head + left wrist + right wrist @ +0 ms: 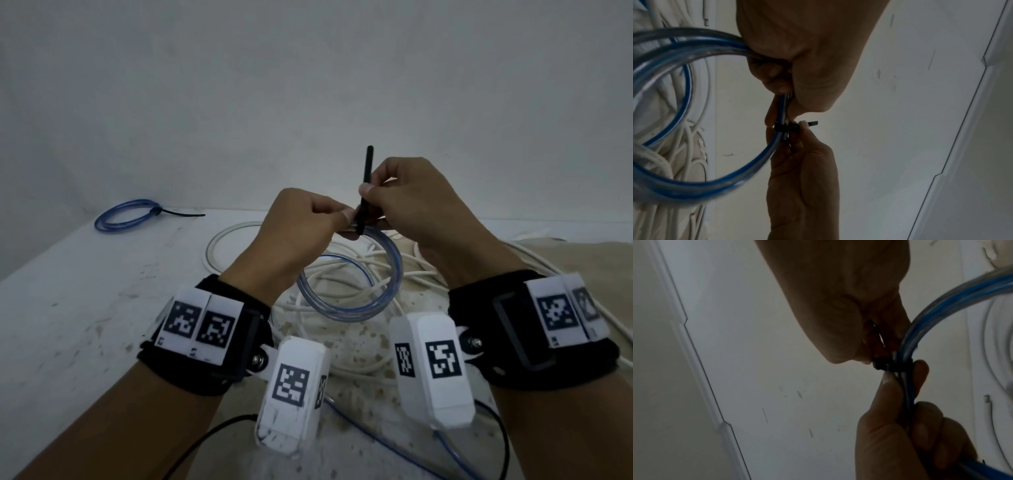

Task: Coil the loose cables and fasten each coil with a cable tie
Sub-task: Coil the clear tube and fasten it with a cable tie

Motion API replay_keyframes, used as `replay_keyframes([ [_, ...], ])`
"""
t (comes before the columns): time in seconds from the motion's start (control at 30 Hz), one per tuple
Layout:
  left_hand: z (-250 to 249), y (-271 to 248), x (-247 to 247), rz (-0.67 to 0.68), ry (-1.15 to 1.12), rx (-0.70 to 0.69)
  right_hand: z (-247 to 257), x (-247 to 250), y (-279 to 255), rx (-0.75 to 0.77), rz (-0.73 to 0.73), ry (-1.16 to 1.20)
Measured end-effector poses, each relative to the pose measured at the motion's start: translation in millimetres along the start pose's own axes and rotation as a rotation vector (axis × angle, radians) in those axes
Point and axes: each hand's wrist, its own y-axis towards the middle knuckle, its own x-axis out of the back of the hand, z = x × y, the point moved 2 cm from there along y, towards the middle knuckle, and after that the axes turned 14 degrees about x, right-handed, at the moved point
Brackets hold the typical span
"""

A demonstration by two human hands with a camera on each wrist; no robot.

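I hold a small coil of blue cable in clear sheath (349, 284) above the table. My left hand (340, 219) grips the coil's gathered strands at its top; its fingers curl round them (777, 76). A black cable tie (368, 171) wraps those strands just right of that grip, with its tail standing upright. My right hand (367, 192) pinches the tail between thumb and fingers. The tie's band and head (890, 365) sit snug around the strands (906, 347), between both hands.
A second blue coil (126, 216), fastened with a black tie, lies at the table's far left by the wall. Loose white cables (233, 240) sprawl under the hands and off to the right. A thin blue wire (383, 442) and a black wire (205, 438) run near the front.
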Motion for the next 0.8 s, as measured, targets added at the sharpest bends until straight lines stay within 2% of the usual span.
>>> replay_keyframes([
  [0.13, -1.6, -1.5, -2.0, 0.023, 0.002, -0.053, -5.4, 0.9, 1.6, 0.040, -0.080, -0.097],
  [0.33, -1.7, 0.0, 0.5, -0.027, -0.041, -0.102, -5.9, -1.7, 0.1, 0.111, -0.180, -0.149],
  [0.53, 0.8, 3.4, 0.9, -0.090, -0.077, -0.118, -5.8, -0.8, -0.6, 0.088, -0.194, -0.022],
  [0.67, 2.4, 4.9, 3.2, -0.151, -0.111, -0.117, -2.4, 1.5, 0.4, 0.061, -0.124, 0.103],
  [0.8, 4.7, 5.9, 2.5, -0.215, -0.132, -0.093, -4.4, 3.3, -1.9, 0.082, 0.082, 0.206],
])
